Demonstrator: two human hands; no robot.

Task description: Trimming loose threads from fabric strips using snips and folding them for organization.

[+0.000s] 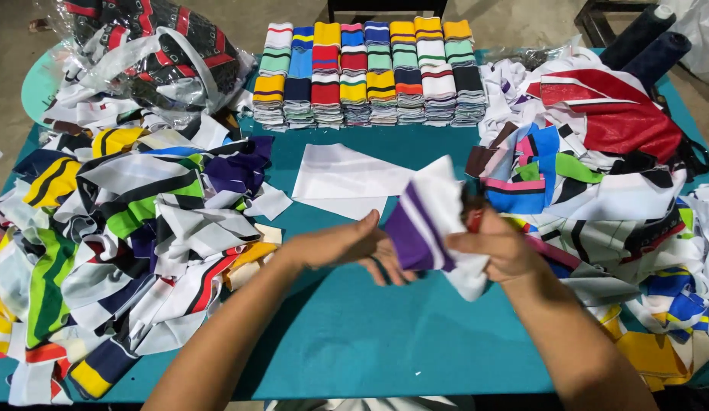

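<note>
Both hands hold one white fabric piece with purple stripes (427, 221) above the teal table (354, 335), near its middle. My left hand (347, 247) grips the piece's lower left edge, thumb on top. My right hand (499, 247) pinches its right side; something small and red shows between its fingers, too hidden to name. The cloth is bunched and partly folded between the hands.
A heap of striped fabric pieces (118, 243) lies at the left, another heap (598, 198) at the right. Neat stacks of folded striped pieces (366, 72) line the far edge. White cut pieces (343, 179) lie behind my hands. A plastic bag of fabric (153, 49) sits far left.
</note>
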